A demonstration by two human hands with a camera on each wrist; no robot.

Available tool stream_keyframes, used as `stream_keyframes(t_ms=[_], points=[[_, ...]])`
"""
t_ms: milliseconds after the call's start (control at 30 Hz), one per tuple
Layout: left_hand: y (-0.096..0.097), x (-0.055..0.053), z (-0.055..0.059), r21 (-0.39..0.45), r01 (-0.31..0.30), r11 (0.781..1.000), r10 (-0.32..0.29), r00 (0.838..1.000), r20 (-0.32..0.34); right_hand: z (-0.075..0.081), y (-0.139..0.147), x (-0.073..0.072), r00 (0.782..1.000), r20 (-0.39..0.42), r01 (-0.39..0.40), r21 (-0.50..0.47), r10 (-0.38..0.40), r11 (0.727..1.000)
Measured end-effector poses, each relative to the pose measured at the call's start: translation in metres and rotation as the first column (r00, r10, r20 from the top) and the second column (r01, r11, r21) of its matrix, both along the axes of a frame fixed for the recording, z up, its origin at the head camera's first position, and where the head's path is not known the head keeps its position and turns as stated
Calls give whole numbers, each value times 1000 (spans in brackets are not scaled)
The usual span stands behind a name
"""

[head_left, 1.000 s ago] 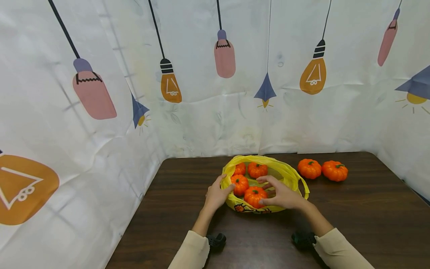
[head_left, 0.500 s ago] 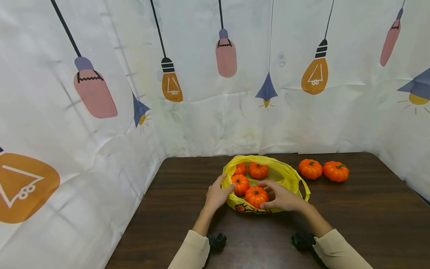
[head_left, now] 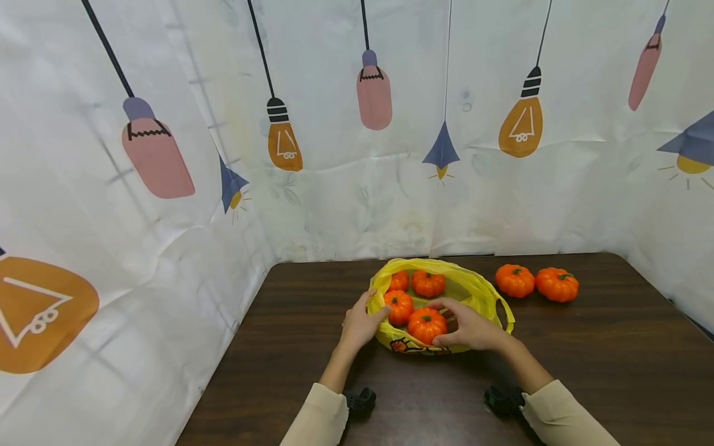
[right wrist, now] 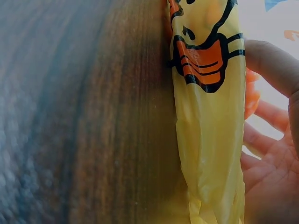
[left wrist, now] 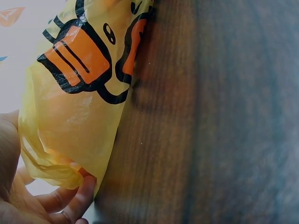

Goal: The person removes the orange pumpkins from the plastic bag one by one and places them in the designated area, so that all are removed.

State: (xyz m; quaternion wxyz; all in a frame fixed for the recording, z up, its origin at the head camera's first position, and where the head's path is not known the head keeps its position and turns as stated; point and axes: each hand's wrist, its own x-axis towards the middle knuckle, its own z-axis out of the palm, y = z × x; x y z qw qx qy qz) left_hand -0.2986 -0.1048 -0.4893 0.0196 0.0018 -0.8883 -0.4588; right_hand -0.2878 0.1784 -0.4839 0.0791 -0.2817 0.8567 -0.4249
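Your left hand (head_left: 359, 323) grips the yellow bag (head_left: 481, 287) at its left side, while your right hand (head_left: 471, 326) curves beside the nearest orange pumpkin (head_left: 426, 326) inside, though whether it holds that I cannot tell.

The round, open-mouthed yellow bag (head_left: 484, 290) looks like thin plastic film, translucent, smooth and faintly shiny, creased along its rim and printed with flat black outlines and orange patches. The squat orange ribbed pumpkins (head_left: 427, 326) look like glossy plastic, with small bright highlights on their smooth lobes. The dark brown desk (head_left: 273, 334) shows streaky wood grain, real or printed, under a smooth, low-sheen finish that reflects a soft pale glare in front. The white lamp-printed hanging sheet (head_left: 357, 198) is wrinkled and mostly matt; whether cloth or plastic cannot be told. The cream sleeves (head_left: 318, 414) look like matt, smooth cloth.
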Motion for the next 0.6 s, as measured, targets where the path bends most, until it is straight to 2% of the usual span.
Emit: stream_keyframes(t_ms=[600], points=[[0, 1, 0, 0, -2, 1000, 2, 1000, -6, 5, 4, -1, 996, -70, 60, -45, -63, 997]])
